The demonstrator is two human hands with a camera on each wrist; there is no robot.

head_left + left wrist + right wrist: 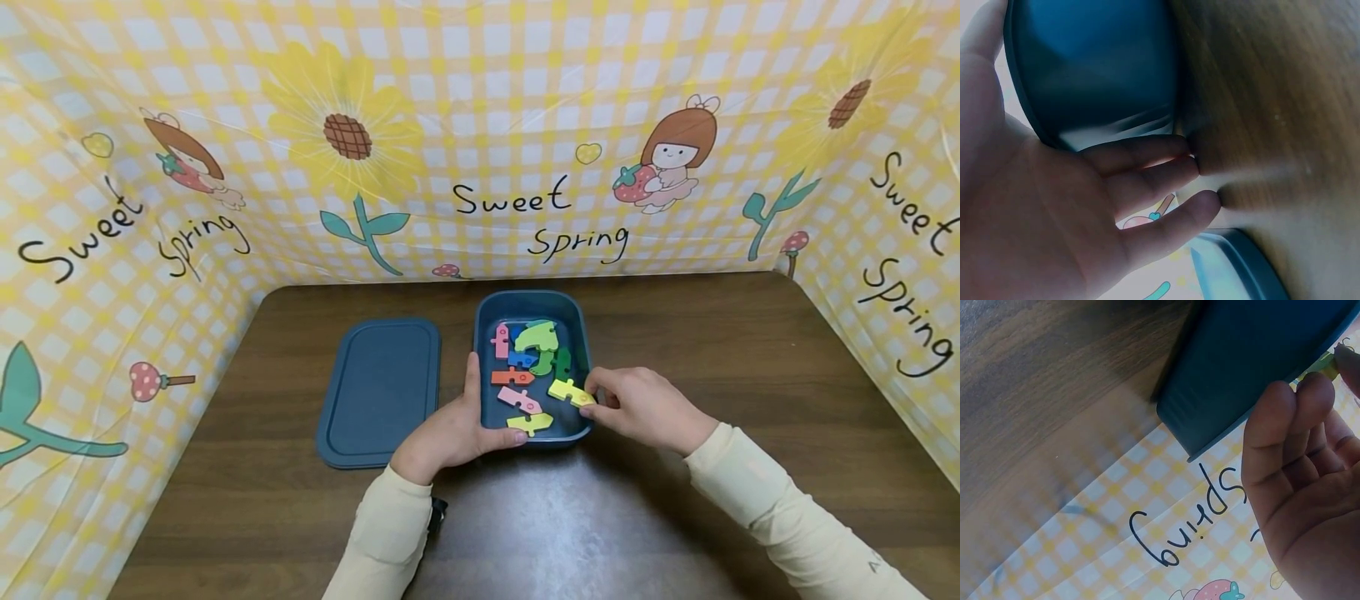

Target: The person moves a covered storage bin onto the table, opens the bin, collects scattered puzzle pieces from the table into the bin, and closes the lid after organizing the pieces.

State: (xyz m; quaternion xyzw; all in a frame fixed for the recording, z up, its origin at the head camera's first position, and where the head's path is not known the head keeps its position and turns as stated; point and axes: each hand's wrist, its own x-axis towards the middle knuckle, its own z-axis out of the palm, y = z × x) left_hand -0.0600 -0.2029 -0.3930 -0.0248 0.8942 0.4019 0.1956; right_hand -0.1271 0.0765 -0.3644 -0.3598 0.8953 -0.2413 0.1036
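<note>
A dark blue plastic box (531, 302) stands on the table with several coloured puzzle pieces inside. My left hand (448, 433) rests against its near left corner, fingers straight along the left side and thumb across the near rim. In the left wrist view the left hand (1066, 212) lies beside the box wall (1097, 69), some fingertips reaching down to the tabletop. Thumb and fingers of my right hand (648, 408) pinch a yellow puzzle piece (567, 392) by its pointed end, just inside the right rim. The right wrist view shows the right hand (1310, 475) largely hiding that piece (1325, 364).
A matching blue lid (382, 392) lies flat on the brown wooden table (247, 467), left of the box. In the box are a pink piece (519, 400), an orange piece (512, 377) and overlapping green pieces. A patterned yellow checked cloth (480, 108) walls the back and sides.
</note>
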